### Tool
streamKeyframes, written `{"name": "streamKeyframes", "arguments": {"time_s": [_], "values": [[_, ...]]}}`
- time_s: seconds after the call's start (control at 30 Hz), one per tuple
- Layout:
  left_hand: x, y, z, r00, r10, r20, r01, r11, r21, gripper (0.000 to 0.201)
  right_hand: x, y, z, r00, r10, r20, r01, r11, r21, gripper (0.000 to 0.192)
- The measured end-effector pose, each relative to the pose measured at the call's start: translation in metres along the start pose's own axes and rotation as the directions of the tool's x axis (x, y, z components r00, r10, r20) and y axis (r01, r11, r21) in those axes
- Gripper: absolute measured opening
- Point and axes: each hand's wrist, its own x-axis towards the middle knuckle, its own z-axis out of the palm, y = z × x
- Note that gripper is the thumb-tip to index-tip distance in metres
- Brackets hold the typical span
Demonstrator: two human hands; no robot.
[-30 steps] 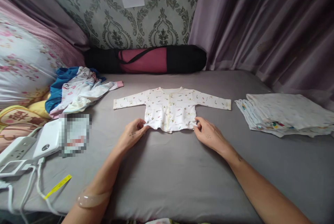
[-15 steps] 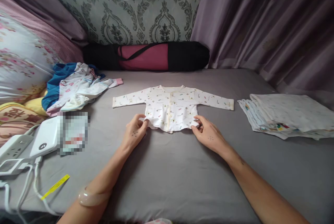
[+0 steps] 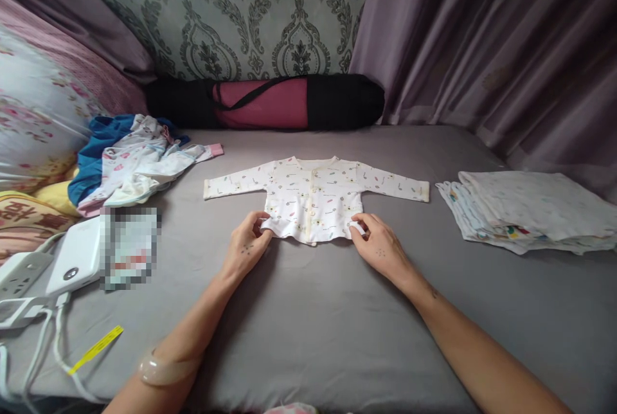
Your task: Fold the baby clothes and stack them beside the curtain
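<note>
A small white long-sleeved baby shirt [image 3: 313,192] with a coloured print lies flat on the grey bed sheet [image 3: 313,311], sleeves spread to both sides, buttons facing up. My left hand [image 3: 245,247] pinches the shirt's lower left hem corner. At the lower right hem corner, my right hand [image 3: 378,248] grips the fabric between thumb and fingers. A pale bangle sits on my left wrist.
A stack of folded white cloths [image 3: 525,211] lies at the right. A heap of unfolded baby clothes [image 3: 130,166] sits at the left by floral pillows. A black-and-pink rolled bag [image 3: 265,102] lies along the wall. White chargers and cables [image 3: 43,272] are at the near left.
Both hands have shifted slightly up and inward along the shirt's hem, and the hem is bunched a little under the fingers. The view has tilted slightly.
</note>
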Motion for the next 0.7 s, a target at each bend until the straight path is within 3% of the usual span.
{"name": "streamKeyframes", "arguments": {"time_s": [0.07, 0.23, 0.3, 0.43, 0.6, 0.7], "values": [[0.000, 0.001, -0.001, 1.000, -0.003, -0.008, 0.003, 1.000, -0.005, 0.025, 0.000, 0.000, 0.000, 1.000, -0.024, -0.004, 0.025, 1.000, 0.014, 0.024], [0.000, 0.001, 0.000, 1.000, -0.001, -0.007, 0.001, 1.000, -0.017, 0.023, -0.009, -0.006, -0.014, 0.969, -0.101, 0.227, 0.118, 0.991, -0.066, 0.053], [0.000, 0.000, 0.000, 1.000, 0.003, -0.010, -0.003, 1.000, -0.016, 0.023, -0.011, -0.008, -0.016, 0.965, -0.089, 0.248, 0.119, 0.987, -0.106, 0.057], [0.001, -0.003, 0.001, 1.000, 0.004, -0.015, -0.004, 1.000, -0.007, 0.024, -0.007, -0.009, -0.010, 0.989, -0.058, 0.139, 0.077, 0.988, -0.136, 0.048], [0.002, -0.005, 0.001, 1.000, 0.002, -0.028, -0.003, 1.000, -0.006, 0.023, 0.001, -0.003, -0.002, 0.999, -0.051, 0.000, 0.051, 0.999, -0.004, 0.027], [0.004, -0.004, 0.002, 0.999, 0.007, -0.044, -0.008, 1.000, -0.017, 0.025, 0.005, 0.000, 0.000, 0.998, -0.042, -0.047, 0.043, 0.999, 0.014, 0.025]]}}
